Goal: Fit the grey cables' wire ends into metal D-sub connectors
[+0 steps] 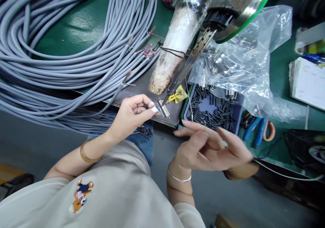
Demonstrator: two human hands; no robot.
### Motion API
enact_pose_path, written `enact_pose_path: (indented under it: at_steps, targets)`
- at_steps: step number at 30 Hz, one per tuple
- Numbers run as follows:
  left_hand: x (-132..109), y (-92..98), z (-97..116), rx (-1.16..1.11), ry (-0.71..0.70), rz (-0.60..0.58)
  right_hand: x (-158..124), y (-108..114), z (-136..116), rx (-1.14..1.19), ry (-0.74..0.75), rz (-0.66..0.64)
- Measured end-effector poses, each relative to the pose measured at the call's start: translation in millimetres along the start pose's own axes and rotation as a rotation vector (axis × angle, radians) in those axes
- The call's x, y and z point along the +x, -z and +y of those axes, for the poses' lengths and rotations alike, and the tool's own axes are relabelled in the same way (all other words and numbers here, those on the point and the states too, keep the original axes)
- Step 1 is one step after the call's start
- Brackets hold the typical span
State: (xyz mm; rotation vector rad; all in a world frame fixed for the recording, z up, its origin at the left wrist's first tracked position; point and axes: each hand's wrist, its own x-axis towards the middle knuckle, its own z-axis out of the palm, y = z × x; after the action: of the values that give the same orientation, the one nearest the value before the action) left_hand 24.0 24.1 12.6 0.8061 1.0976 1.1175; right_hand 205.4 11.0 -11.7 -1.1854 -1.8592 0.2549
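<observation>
In the head view my left hand (138, 111) is closed in a pinch. A thin red wire (153, 105) shows between its thumb and forefinger. Just beside those fingertips lies a metal multi-pin connector (164, 109), with coloured wires at its near side. The fixed soldering iron (189, 59) points down, its tip right over the connector. My right hand (210, 148) hovers in front of the bench edge, fingers spread and slightly blurred, with nothing seen in it. Nearest to it is a tray (183, 111) of short black tubing pieces (200, 103).
Bundles of grey cable (83, 57) with stripped ends cover the left side. A wrapped white tube (167, 52) and a green solder spool (254, 16) stand above the work spot. On the right are a plastic bag (238, 59) of connectors, blue-handled pliers (259, 131) and a notepad (308, 82).
</observation>
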Motion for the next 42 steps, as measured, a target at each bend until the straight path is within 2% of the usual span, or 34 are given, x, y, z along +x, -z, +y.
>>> enact_pose_path:
  at_steps: [5,11,19,29,37,42]
  targets:
    - [-1,-2.9,1,-0.027,-0.079,-0.003,-1,-13,-9,-0.072,0.046,0.022]
    - [0,-4.8,2,-0.013,-0.159,0.026,-1,-21,-12,-0.012,0.091,0.18]
    - [2,-5.2,4,-0.007,-0.172,0.044,8,-19,-17,-0.006,0.075,0.19]
    - [3,-4.7,1,-0.024,-0.141,0.012,4,-21,-12,0.013,0.091,0.181]
    - [2,-4.0,-3,0.056,-0.15,0.096,5,-22,-13,-0.038,0.109,0.19]
    - [-1,-2.4,-6,0.088,-0.149,0.078,1,-20,-13,-0.081,0.165,0.199]
